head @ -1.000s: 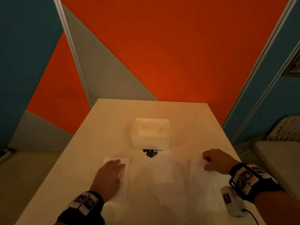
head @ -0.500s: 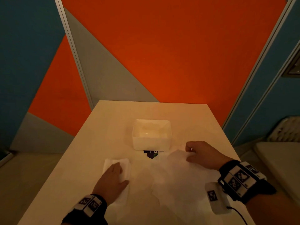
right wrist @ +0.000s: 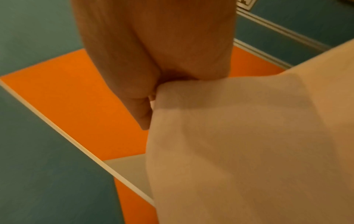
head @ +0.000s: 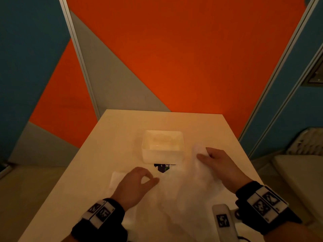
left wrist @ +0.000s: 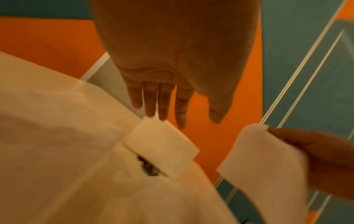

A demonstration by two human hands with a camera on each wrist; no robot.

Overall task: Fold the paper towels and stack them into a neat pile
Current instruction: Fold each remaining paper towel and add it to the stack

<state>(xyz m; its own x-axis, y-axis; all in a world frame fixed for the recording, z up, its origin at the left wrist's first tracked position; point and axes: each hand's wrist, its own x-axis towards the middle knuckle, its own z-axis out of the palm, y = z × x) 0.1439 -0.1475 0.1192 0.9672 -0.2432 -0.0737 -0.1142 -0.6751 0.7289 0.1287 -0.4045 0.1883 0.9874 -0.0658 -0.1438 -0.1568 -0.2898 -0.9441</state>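
Observation:
A large unfolded white paper towel (head: 183, 198) lies crumpled on the near right part of the table (head: 122, 133). My right hand (head: 202, 154) pinches its far corner and holds it up off the table, beside the white box; in the right wrist view the paper towel (right wrist: 249, 136) hangs from my right hand (right wrist: 153, 106). A folded towel (head: 114, 179) lies at the near left. My left hand (head: 150, 179) hovers just right of it, fingers relaxed, holding nothing. In the left wrist view my left hand (left wrist: 182, 119) shows empty fingers (left wrist: 149, 104) above the table.
A white plastic box (head: 162, 147) stands mid-table, with a small purple tag (head: 162, 167) at its near side. Orange, grey and blue wall panels rise behind the table. A pale seat (head: 300, 175) stands off the right edge.
My right hand has carried the towel corner forward and to the left, lifting it. My left hand has come off the folded towel and shifted right.

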